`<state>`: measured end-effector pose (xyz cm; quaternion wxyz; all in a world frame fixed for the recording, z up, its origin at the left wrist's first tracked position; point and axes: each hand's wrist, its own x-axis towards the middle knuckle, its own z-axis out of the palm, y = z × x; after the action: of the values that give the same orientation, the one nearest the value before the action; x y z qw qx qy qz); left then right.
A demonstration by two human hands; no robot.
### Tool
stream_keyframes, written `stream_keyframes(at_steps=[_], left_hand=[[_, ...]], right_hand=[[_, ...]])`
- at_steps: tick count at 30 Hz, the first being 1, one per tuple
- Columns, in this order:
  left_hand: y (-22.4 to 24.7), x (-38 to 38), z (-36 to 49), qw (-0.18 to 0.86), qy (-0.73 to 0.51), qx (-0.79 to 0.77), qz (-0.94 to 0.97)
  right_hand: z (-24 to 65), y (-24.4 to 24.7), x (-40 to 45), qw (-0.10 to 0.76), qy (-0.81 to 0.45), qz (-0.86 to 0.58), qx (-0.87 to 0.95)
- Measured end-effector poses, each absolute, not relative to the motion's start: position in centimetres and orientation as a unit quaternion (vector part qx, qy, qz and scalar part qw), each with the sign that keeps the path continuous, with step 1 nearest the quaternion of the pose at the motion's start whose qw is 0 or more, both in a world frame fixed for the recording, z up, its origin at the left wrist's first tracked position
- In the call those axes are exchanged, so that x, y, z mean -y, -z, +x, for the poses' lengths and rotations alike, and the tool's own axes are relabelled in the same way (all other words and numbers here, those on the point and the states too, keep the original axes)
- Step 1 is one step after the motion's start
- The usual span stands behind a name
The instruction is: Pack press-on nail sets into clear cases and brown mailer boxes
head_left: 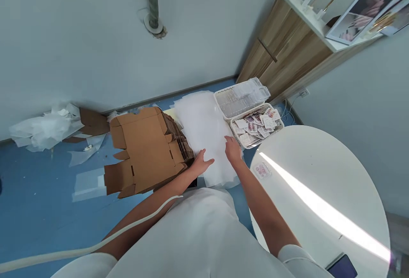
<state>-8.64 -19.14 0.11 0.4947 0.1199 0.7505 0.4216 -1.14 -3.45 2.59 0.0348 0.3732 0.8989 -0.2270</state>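
A stack of thin white translucent sheets (204, 120) lies in front of me. My left hand (201, 163) is over its near left edge, thumb and fingers apart, and I see nothing in it. Over the right edge of the sheets is my right hand (232, 149), its fingers partly extended and no object visible in them. Whether either hand presses on the top sheet, I cannot tell. Flattened brown cardboard boxes (147, 146) are piled just left of the sheets.
Two white baskets stand to the right: one with clear plastic cases (241, 97), one with printed cards (255, 127). A round white table (306, 210) bears a small clear case (262, 170) and a phone (342, 267). A wooden cabinet (287, 44) stands behind; crumpled wrapping (47, 127) lies left.
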Motion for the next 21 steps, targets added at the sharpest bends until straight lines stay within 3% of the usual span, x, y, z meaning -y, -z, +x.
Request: stream_keyframes(at_steps=[8, 11, 15, 21], left_hand=[[-1.6, 22.3, -8.4, 0.506, -0.426, -0.734, 0.154], [-1.8, 22.6, -8.4, 0.506, -0.428, -0.729, 0.171], [-1.6, 22.7, -8.0, 0.49, -0.421, -0.737, 0.197], [-1.6, 22.2, -7.4, 0.424, -0.388, -0.773, 0.27]], right_hand=[[0.4, -3.9, 4.5, -0.068, 0.241, 0.494, -0.833], [0.8, -4.3, 4.9, -0.086, 0.236, 0.487, -0.836], [1.1, -4.7, 4.9, -0.18, 0.225, 0.48, -0.829], [2.9, -5.9, 6.0, -0.27, 0.385, 0.511, -0.719]])
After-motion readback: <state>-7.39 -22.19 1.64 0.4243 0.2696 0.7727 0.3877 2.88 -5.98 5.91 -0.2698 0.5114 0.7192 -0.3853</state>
